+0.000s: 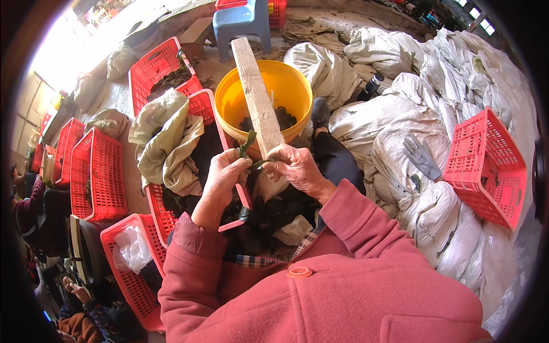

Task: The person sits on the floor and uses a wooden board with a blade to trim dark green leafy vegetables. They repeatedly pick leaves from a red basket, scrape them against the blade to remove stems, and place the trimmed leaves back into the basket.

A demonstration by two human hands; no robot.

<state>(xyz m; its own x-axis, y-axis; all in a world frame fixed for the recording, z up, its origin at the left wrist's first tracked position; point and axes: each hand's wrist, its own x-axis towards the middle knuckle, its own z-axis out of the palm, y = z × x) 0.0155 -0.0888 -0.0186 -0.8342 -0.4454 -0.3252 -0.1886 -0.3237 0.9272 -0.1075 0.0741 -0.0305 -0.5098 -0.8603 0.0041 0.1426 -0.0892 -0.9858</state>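
Between my two hands is a dark green strip [247, 145], which looks like seaweed. My left hand [227, 171] pinches it between thumb and fingers, and a short piece stands up above the thumb. The other end is in the fingertips of my right hand [296, 167]. Just past my hands, a wooden plank [255, 85] lies across the rim of a yellow bucket [300, 85]. Dark pieces [285, 119] lie at the bottom of the bucket. To the left of my left hand, a cloth sack [165, 141] drapes over a red plastic crate [161, 210] that holds dark material.
White woven sacks [386, 111] pile up on the right, with a grey glove [422, 157], a black bottle [371, 87] and a red crate [484, 167] on or among them. More red crates [98, 176] line the left. A blue plastic stool [242, 21] stands beyond the bucket. Another person's hands [76, 289] show lower left.
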